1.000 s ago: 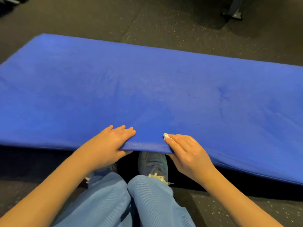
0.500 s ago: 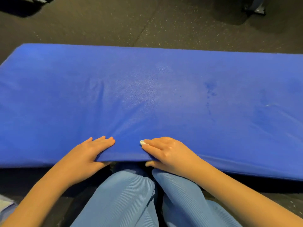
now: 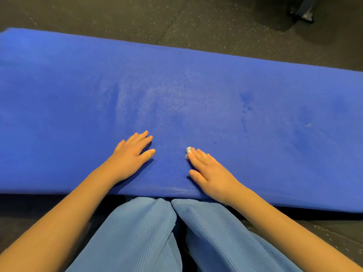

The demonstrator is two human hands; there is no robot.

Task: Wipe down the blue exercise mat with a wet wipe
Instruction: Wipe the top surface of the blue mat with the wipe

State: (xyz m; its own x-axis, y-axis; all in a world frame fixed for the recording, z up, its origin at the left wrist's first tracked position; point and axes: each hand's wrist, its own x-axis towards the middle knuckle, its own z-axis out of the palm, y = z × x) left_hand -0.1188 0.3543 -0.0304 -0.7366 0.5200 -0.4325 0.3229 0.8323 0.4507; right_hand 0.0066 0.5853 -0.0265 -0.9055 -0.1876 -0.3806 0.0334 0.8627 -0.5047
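- The blue exercise mat (image 3: 255,85) fills the middle band of the frame from the left edge to the right edge, lying on the dark speckled floor (image 3: 196,20).
- Your left hand (image 3: 131,156) rests palm down on the mat, left of centre, with the fingers straight and slightly spread and the thumb out to the side.
- Your right hand (image 3: 210,173) lies flat, just right of centre, near the mat's lower edge. Its fingers are straight and close together.
- The wet wipe (image 3: 189,150), a small white wad, peeks out from under your right fingertips, pressed against the mat.
- Your light blue trousers (image 3: 137,232) fill the bottom centre, touching the mat's lower edge.
- A metal foot (image 3: 306,14) stands at the upper right.
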